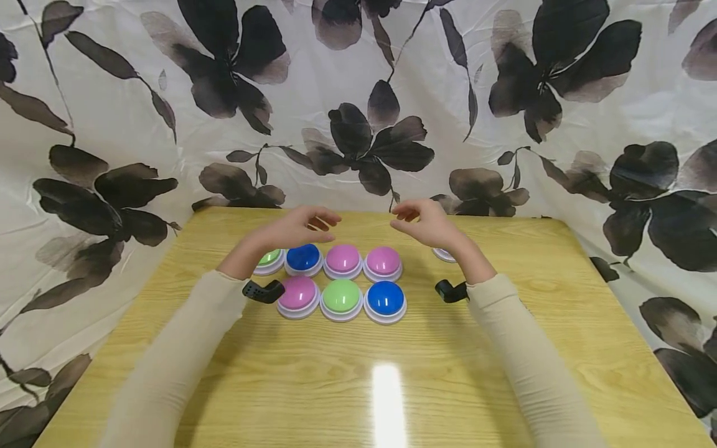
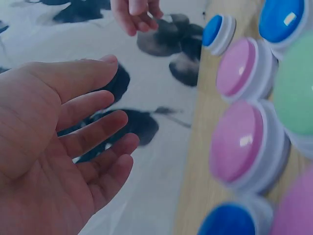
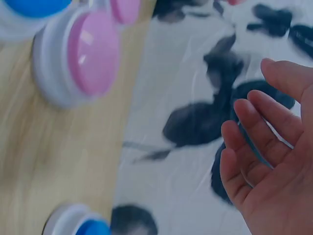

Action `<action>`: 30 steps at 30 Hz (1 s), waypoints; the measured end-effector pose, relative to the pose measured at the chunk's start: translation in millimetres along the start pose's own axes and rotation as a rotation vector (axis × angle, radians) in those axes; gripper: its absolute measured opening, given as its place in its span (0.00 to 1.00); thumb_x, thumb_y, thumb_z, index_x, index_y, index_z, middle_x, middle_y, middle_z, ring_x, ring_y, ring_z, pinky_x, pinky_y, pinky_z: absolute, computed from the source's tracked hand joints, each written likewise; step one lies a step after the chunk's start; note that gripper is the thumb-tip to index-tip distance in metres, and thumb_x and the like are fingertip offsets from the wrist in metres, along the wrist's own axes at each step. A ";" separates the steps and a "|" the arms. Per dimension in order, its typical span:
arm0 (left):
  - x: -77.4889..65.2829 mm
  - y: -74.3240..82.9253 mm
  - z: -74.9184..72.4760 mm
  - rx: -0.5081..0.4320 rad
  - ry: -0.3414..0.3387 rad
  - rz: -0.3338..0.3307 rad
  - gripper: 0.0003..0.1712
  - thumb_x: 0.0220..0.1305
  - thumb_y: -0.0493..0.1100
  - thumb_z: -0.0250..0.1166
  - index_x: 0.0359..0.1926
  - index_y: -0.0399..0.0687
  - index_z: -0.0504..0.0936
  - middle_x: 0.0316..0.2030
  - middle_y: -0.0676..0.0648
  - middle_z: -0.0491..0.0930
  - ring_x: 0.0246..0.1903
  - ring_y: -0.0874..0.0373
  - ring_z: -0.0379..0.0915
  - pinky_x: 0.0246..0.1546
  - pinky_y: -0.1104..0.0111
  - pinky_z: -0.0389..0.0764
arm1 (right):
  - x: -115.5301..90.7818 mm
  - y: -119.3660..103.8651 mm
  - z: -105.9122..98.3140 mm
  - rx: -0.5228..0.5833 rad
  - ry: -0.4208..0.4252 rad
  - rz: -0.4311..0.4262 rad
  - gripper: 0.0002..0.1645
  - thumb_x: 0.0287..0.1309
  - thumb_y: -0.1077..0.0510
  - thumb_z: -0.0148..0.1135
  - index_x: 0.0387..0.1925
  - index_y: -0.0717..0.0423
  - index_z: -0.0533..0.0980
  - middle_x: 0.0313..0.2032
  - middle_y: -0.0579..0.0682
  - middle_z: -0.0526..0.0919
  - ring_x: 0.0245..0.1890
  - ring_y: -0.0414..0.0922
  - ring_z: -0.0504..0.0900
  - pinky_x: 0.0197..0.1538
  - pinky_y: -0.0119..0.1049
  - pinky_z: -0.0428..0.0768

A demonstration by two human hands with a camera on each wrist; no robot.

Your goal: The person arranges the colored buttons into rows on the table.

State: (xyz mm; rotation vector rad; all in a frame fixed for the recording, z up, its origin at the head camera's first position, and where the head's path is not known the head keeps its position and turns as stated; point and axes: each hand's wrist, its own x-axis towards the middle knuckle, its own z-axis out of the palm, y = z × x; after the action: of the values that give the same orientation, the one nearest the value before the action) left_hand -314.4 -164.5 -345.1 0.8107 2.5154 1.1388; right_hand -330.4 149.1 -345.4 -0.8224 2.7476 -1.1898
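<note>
My left hand (image 1: 302, 225) is held in the air above the back row of domed push buttons, nearest the blue button (image 1: 303, 256) and a pink button (image 1: 343, 258). Its fingers are loosely bent and grip nothing. Facing it, my right hand (image 1: 426, 223) hovers to the right of another pink button (image 1: 383, 261), also holding nothing, its fingers relaxed and spread in the right wrist view. A gap separates the two hands. A lone button (image 1: 444, 254) is mostly hidden by the right wrist; its blue top (image 2: 212, 30) shows in the left wrist view.
The front row has a pink button (image 1: 298, 293), a green button (image 1: 341, 296) and a blue button (image 1: 385, 298). A second green button (image 1: 270, 257) is partly covered by the left wrist. All stand on a wooden table (image 1: 336, 386) before a flowered cloth (image 1: 370, 81).
</note>
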 end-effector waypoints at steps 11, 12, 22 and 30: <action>69.8 14.4 31.4 -0.125 -0.018 -0.029 0.26 0.65 0.40 0.65 0.63 0.39 0.73 0.57 0.40 0.75 0.56 0.48 0.72 0.55 0.61 0.75 | -9.8 47.8 -33.1 -0.001 0.076 0.113 0.20 0.62 0.54 0.65 0.51 0.62 0.78 0.44 0.57 0.81 0.45 0.52 0.77 0.50 0.46 0.76; 74.7 15.4 35.4 -0.138 -0.013 -0.025 0.26 0.65 0.39 0.65 0.63 0.38 0.73 0.57 0.40 0.75 0.57 0.47 0.72 0.56 0.61 0.75 | -10.9 52.4 -34.8 0.006 0.080 0.125 0.20 0.62 0.54 0.65 0.51 0.62 0.78 0.45 0.58 0.81 0.45 0.53 0.76 0.50 0.46 0.76; 128.8 18.2 83.2 -0.223 -0.009 -0.009 0.27 0.63 0.36 0.67 0.61 0.34 0.73 0.57 0.38 0.75 0.59 0.43 0.69 0.53 0.67 0.76 | -29.4 96.9 -45.0 0.077 0.138 0.273 0.27 0.60 0.55 0.67 0.56 0.65 0.74 0.56 0.65 0.74 0.54 0.57 0.71 0.56 0.51 0.74; 161.6 19.3 110.0 -0.186 -0.012 -0.033 0.31 0.61 0.39 0.68 0.64 0.34 0.71 0.60 0.33 0.70 0.58 0.42 0.70 0.55 0.65 0.74 | -37.7 126.0 -46.4 0.138 0.109 0.348 0.37 0.56 0.52 0.71 0.63 0.63 0.69 0.63 0.65 0.68 0.60 0.61 0.66 0.60 0.54 0.70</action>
State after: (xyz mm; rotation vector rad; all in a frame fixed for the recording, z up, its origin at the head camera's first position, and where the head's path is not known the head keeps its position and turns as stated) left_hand -388.7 7.5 -404.4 0.7213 2.3598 1.3284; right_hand -366.2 269.6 -405.8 -0.2578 2.6990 -1.3598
